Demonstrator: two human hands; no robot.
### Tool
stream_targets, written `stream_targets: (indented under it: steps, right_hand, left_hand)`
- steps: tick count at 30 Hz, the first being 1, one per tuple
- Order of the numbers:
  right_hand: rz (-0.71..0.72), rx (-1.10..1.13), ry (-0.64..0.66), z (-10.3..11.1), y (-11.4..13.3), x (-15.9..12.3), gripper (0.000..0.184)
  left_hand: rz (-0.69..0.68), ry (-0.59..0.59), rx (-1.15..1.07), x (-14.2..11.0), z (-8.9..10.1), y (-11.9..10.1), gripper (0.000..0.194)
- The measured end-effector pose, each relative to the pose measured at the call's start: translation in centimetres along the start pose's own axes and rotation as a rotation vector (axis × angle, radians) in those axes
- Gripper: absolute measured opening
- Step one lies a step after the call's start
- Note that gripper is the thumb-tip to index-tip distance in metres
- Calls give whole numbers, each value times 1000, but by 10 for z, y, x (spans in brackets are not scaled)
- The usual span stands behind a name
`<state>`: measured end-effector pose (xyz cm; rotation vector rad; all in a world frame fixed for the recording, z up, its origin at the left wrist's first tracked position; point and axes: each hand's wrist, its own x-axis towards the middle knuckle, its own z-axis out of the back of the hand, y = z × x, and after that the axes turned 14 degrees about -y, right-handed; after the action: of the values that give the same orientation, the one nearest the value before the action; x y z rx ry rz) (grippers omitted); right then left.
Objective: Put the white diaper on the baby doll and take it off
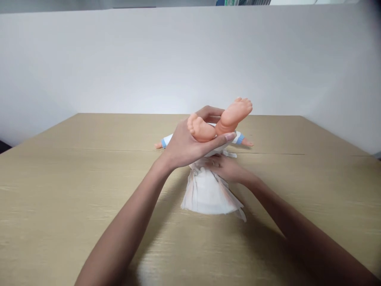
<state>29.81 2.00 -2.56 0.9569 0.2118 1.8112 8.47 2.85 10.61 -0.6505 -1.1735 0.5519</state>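
A baby doll [235, 114] lies with its legs raised and its bare soles facing me. My left hand [184, 145] is wrapped around both lower legs, the thumb across the front and the fingers behind. Beneath the raised legs a white diaper [210, 196] spreads on the table toward me, its front end flared out. My right hand [228, 169] is at the bunched back part of the diaper, close under the doll's bottom, with its fingers curled on the material and partly hidden. The doll's head and most of its body are hidden behind my left hand.
The wood-grain table [74, 190] has a thin seam running across it behind the hands. A white partition [143, 59] rises at the table's far edge. The doll's arms, in white sleeves with blue cuffs [239, 138], stretch out to both sides.
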Motion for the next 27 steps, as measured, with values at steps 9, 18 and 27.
stream_targets:
  steps: [9,18,27]
  right_hand:
    - [-120,102,-390,49,55,-32,67]
    - [202,114,-196,61,-13,-75,32]
    - [446,-130,-16,54,-58,-102,45]
  left_hand:
    - [44,133,22,-29,-18,0,41]
    - [-120,368,280,-101,47,47,36]
    - [-214,576,362,-125,58,79,70]
